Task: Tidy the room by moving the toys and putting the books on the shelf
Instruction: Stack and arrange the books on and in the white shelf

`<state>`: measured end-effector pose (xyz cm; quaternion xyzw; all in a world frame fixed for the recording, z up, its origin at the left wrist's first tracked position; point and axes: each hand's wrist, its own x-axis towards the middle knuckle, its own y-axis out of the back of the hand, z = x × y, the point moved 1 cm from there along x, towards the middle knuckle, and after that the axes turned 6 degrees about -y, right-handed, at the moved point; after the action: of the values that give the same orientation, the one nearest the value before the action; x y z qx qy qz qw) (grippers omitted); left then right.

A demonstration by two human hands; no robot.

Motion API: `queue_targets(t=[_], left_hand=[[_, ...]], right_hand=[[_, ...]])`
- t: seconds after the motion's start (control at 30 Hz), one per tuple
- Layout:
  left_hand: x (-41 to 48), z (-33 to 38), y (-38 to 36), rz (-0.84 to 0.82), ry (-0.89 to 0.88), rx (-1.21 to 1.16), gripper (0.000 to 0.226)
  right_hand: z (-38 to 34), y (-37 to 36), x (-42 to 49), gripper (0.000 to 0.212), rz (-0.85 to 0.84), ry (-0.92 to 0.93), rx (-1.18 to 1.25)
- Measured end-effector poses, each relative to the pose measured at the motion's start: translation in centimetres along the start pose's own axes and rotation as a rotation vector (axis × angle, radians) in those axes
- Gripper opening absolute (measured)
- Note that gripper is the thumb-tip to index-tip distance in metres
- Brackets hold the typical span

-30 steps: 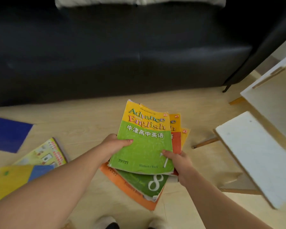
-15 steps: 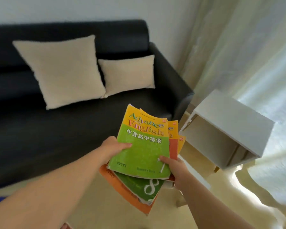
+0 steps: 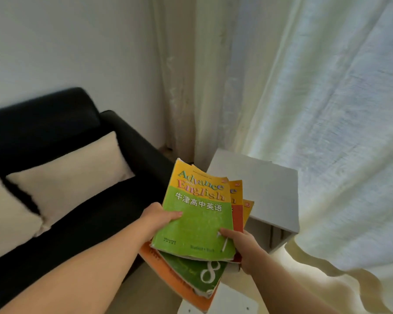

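- Head view: left hand (image 3: 156,219) grips the left edge of the book stack (image 3: 197,241). Its thumb lies flat on the top cover; the other fingers go under the stack and are hidden.
- Opposite side: right hand (image 3: 243,245) pinches the stack's lower right corner, thumb on the cover next to a white "7", fingers underneath.
- Both hands are closed round the stack and nothing else supports it. It is held in the air in front of the person, far edge tipped up.
- The top book (image 3: 197,223) has a green cover with a yellow band, the title "Advance with English" and a white Chinese line below.
- The rest is fanned out under it. A dark green book (image 3: 191,268) with a white "8" pokes out past the near edge.
- An orange book (image 3: 168,277) is lowest, sticking out at the near left.
- A red book (image 3: 237,217) and a yellow corner (image 3: 248,208) show past the right edge. Exact book count: cannot tell.
- A white shelf unit (image 3: 259,191) stands just behind the stack's far right corner, with a shadowed opening under its top panel.
- A white panel (image 3: 236,301) sits at the frame's bottom edge, below the stack.
- A black sofa (image 3: 55,114) is on the left, its right armrest near the stack.
- A cream cushion (image 3: 70,177) leans on the backrest at the seat's right end, with a second cushion (image 3: 5,223) just beside it at the frame's left edge.
- A sheer curtain (image 3: 327,109) fills the right side, its hem bunched up beside the shelf unit.
- A white wall (image 3: 77,41) rises above the sofa.
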<state>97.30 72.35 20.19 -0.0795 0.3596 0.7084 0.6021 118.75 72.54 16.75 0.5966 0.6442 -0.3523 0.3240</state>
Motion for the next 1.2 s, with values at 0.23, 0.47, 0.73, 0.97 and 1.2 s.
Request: queue_targets(t=[0.23,0.47,0.73,0.97,1.2], left_hand=[[13.5,7.8,-5.1,-0.180,-0.058,0.131,0.029],[30.5,14.0,-11.6,-0.407,-0.174,0.363,0.041],[42.7,15.0,-16.5,-0.462,-0.224,0.500,0.041],[46.5,12.9,-18.2,-0.407,-0.079,0.719,0.057],[46.1,12.2,-18.7,-0.355,-0.054,0.853,0.068]], right_hand=[[-6.9,3.7,7.5,0.009,0.164,-0.014,0.222],[-13.0,4.8,18.6,0.020,0.361,-0.075,0.459],[-17.0,5.5,29.2,0.022,0.455,-0.134,0.611],[-16.4,3.5,33.7,0.024,0.539,-0.216,0.619],[-14.0,4.5,33.2,0.025,0.679,-0.244,0.444]])
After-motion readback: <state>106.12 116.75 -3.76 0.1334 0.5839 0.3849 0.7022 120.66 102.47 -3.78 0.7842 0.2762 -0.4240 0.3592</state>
